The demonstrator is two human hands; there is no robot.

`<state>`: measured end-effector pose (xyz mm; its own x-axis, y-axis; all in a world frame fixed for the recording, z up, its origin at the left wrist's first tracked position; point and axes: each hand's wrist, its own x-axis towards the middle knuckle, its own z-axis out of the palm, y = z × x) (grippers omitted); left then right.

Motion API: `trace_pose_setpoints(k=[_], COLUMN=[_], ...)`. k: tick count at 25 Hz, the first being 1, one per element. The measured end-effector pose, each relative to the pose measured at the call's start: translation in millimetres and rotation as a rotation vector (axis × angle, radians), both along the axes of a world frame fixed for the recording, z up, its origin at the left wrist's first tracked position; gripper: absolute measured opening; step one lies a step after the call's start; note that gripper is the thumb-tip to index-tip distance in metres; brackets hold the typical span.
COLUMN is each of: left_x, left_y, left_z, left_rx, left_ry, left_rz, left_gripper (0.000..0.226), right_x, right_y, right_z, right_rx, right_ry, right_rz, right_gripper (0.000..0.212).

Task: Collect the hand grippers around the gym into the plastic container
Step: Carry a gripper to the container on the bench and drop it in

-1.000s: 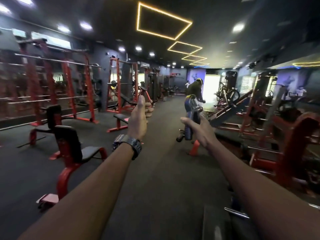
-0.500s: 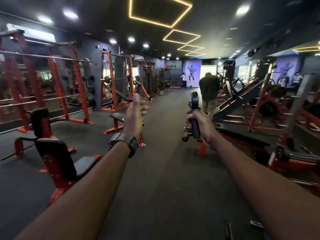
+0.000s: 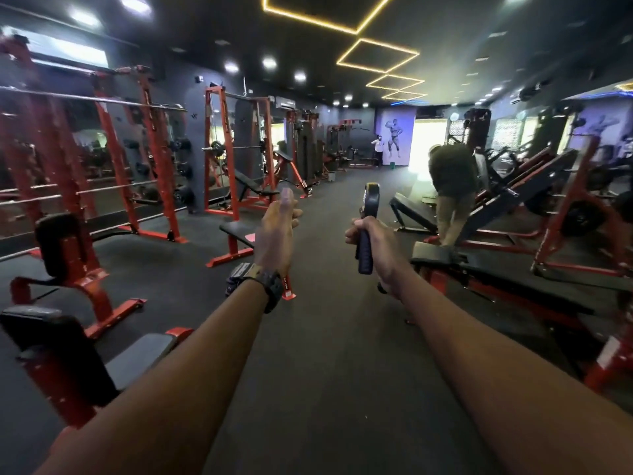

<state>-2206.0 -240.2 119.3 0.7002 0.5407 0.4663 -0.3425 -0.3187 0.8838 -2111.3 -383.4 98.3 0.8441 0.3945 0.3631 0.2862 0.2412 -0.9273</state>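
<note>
My right hand [image 3: 375, 246] is stretched out ahead at chest height, closed around a dark blue hand gripper [image 3: 367, 228] held upright, its round head with a yellow edge above my fist. My left hand [image 3: 276, 231] is held out beside it, a hand's width to the left, fingers loosely curled with the thumb up and nothing in it; a black watch sits on that wrist. No plastic container is in view.
A dark rubber aisle [image 3: 329, 320] runs ahead. Red racks [image 3: 236, 156] and benches [image 3: 68, 351] line the left, red and black machines [image 3: 513, 269] the right. A person [image 3: 452, 186] in a dark top stands by the right machines; another stands far back.
The view has advanced along the aisle; the benches on the left have slid closer and past. My right hand has turned the hand gripper more upright. The left hand stays raised.
</note>
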Motion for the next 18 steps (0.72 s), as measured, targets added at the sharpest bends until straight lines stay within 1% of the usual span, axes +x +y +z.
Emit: trace_pose_setpoints(k=[4, 7, 10, 12, 15, 18], left_x=[106, 183, 265, 320, 398, 481], left_y=[73, 124, 180, 211, 247, 284], left_z=[-12, -16, -9, -2, -1, -17], left_rx=[-0.019, -0.004, -0.009, -0.012, 0.000, 0.008], left_ry=[-0.022, -0.040, -0.031, -0.016, -0.017, -0.018], left_rz=[0.023, 0.006, -0.012, -0.020, -0.032, -0.043], left_gripper=[0.086, 0.079, 0.086, 0.090, 0.087, 0.084], right_x=[94, 168, 244, 296, 372, 459], right_y=[92, 150, 204, 235, 279, 316], right_z=[-8, -16, -10, -2, -2, -18], right_rx=[-0.030, -0.062, -0.114, -0.104, -0.115, -0.129], right_ry=[-0.023, -0.045, -0.045, -0.041, -0.056, -0.073], right_rz=[0.046, 0.040, 0.019, 0.029, 0.049, 0.050], right_gripper=[0.025, 0.028, 0.029, 0.028, 0.031, 0.033])
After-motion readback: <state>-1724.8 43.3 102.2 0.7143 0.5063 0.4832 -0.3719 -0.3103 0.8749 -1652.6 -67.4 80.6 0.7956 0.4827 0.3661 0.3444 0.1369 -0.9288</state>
